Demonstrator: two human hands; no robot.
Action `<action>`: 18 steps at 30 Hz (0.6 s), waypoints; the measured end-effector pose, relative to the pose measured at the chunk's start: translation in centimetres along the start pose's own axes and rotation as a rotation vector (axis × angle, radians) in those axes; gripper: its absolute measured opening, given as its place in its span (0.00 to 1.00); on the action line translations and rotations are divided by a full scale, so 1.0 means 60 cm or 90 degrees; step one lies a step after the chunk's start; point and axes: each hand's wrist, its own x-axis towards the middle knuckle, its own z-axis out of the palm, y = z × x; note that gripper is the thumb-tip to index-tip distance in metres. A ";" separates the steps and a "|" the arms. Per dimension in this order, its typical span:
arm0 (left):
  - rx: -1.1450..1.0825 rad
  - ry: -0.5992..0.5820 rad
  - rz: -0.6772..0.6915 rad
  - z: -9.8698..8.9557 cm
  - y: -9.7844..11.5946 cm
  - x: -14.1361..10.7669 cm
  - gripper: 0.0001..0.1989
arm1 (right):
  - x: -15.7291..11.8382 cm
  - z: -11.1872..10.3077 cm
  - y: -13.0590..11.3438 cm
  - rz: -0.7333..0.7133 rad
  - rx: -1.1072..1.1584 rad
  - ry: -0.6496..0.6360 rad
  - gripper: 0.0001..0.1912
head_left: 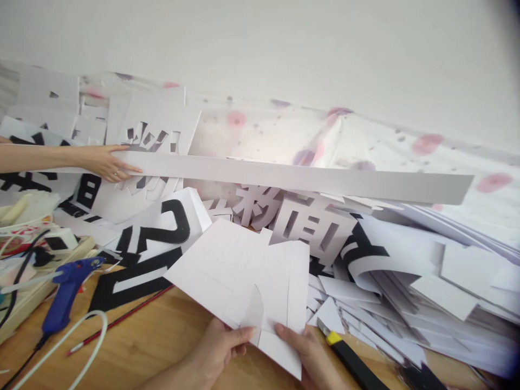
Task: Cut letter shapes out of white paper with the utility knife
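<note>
A white foam board sheet (215,260) with cut lines and a curved slit is held tilted above the table, close to me. My left hand (217,349) pinches its lower edge, thumb on top and fingers curled beneath. On the lower right, my right hand (306,352) grips the same sheet, its thumb flat near the cut. A black and yellow utility knife (353,357) lies just right of my right hand. To the left of my left hand rests a red and black pencil (117,320).
Another person's hand (103,162) holds a long white strip (309,180) across the back. A blue glue gun (65,298) and its cord lie left. Cut-out white characters (314,227) stand behind my sheet. Stacked boards and scraps (410,309) cover the right side.
</note>
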 end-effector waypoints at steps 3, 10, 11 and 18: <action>-0.004 -0.018 0.002 0.002 0.002 -0.005 0.24 | -0.001 -0.003 0.001 -0.016 0.006 -0.045 0.28; 0.021 -0.045 0.017 0.003 0.002 -0.009 0.23 | 0.001 -0.020 0.008 -0.048 -0.017 -0.073 0.23; 0.027 -0.044 0.024 0.001 0.001 -0.008 0.22 | 0.001 -0.021 0.009 -0.053 -0.016 -0.068 0.23; 0.170 0.069 0.116 -0.001 -0.002 -0.004 0.17 | 0.008 -0.014 0.019 -0.100 -0.013 -0.008 0.25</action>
